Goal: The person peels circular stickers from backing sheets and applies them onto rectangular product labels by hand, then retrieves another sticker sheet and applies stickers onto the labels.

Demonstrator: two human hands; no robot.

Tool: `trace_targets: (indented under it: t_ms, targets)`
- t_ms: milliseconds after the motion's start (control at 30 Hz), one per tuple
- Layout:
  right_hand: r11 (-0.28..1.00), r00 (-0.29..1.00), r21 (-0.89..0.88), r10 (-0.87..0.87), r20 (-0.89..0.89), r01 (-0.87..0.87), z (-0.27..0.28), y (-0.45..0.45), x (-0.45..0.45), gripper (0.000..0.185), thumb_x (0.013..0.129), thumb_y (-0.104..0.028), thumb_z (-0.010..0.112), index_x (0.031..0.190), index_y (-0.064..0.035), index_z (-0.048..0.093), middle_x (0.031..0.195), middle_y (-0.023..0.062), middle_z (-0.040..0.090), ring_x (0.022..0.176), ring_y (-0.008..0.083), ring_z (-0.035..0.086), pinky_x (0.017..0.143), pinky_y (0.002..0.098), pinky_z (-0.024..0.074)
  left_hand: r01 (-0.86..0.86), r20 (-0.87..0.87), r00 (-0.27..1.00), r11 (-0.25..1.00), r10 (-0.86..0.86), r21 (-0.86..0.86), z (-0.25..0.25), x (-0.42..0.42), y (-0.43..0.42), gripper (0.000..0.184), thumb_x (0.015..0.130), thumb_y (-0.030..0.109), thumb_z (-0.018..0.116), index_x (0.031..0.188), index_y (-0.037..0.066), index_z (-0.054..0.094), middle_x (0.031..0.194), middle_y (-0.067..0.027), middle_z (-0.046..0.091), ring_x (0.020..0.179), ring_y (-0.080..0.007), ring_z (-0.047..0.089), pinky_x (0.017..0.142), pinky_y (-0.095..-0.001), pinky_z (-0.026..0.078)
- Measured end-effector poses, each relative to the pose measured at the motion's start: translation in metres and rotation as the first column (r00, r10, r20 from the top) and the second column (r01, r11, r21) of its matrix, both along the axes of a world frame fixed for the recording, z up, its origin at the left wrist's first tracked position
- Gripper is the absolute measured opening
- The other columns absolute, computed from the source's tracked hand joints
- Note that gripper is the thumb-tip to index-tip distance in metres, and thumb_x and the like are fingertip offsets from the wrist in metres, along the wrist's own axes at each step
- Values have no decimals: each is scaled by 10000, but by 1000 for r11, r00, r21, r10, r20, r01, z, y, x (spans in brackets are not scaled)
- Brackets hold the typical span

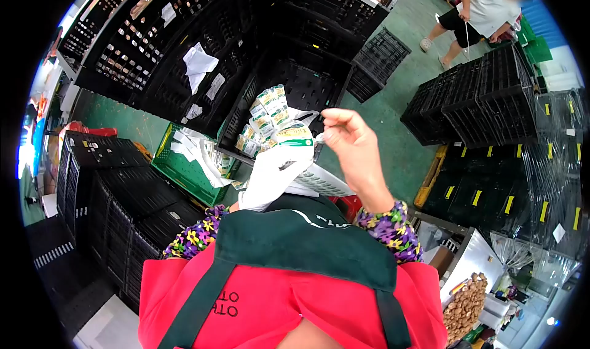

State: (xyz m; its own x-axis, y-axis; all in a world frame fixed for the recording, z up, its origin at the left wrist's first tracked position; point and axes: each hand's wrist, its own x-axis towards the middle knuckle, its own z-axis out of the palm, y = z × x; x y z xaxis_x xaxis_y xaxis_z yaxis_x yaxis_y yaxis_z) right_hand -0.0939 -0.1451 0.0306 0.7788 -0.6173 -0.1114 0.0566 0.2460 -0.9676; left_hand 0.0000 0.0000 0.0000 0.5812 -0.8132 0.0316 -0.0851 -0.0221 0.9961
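In a white glove, my left hand [274, 174] holds a label strip [295, 138] with yellow, white and green print. My bare right hand [353, 147] is raised just right of the strip, its fingers curled with the fingertips close to the thumb; a small pale thing at the fingertips is too small to name. Behind the hands, several more printed labels [264, 118] lie in a black crate [301, 81]. A white perforated basket [322, 182] is below my hands, partly hidden by them.
Left of the hands a green crate [187, 186] holds white paper strips. Black crates [129, 210] are stacked at the left and more crates [470, 97] at the right. A person [485, 11] walks at the upper right. Brown mushrooms [466, 309] lie at the lower right.
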Motion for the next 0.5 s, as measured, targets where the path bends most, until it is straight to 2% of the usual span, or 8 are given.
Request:
trace_targets:
  t_ms: [33,100,167,233,300,367,433,500]
  targets:
    - [999,996,30,13,87,-15,-1,6,0,257,878,20,616,1132,-6,585,1015,6,583,891,64,551,811,206,459,-2,-10,1000,1000,2,28,4,-1,-2,139,831,106,691,941,26,720,831,-59,683,723,-108,603,646,-254,472]
    - [999,992,32,21,122,-26,-6,18,9,237,876,30,611,1110,5,584,992,7,590,874,52,548,793,196,458,-9,4,1000,997,9,80,7,4,3,129,826,101,695,923,18,715,819,-64,678,719,-106,600,641,-257,472]
    - [994,996,-101,-17,91,27,-17,17,18,218,831,71,592,1043,19,590,966,17,564,832,66,543,770,217,460,-2,93,996,997,-5,78,6,11,-2,126,813,100,708,895,5,705,815,-61,676,715,-105,598,634,-259,469]
    - [983,997,-174,-55,45,62,-20,20,17,176,824,44,603,998,15,605,934,42,575,815,106,559,750,242,462,9,81,997,996,-16,86,12,8,-1,126,802,87,716,895,2,701,823,-65,677,721,-108,601,639,-260,475]
    - [876,996,-477,-84,-4,72,-17,20,12,139,818,23,604,954,0,620,929,79,576,808,153,578,741,270,467,19,56,998,996,-24,83,10,2,-2,129,792,73,724,894,-1,697,832,-68,677,726,-111,604,645,-260,481]
    - [841,999,-540,-35,-16,21,-6,21,6,136,811,25,582,937,-8,622,951,106,572,837,205,591,763,300,468,43,152,987,999,-42,-2,1,-2,1,172,809,89,702,969,26,689,885,-100,687,761,-175,641,698,-295,505]
    - [716,995,-697,-38,-95,-39,0,16,3,143,865,18,562,998,-7,608,1004,64,547,940,141,534,841,252,432,73,276,959,997,-71,1,0,0,4,206,780,77,718,981,47,689,964,-115,683,861,-262,656,755,-332,513]
    - [845,987,-530,-138,-83,74,-10,2,6,180,867,8,552,1040,-15,596,1026,60,551,965,127,523,865,249,423,96,449,892,992,-51,-77,7,4,2,224,770,80,721,990,52,690,1031,-116,681,945,-286,651,816,-351,507]
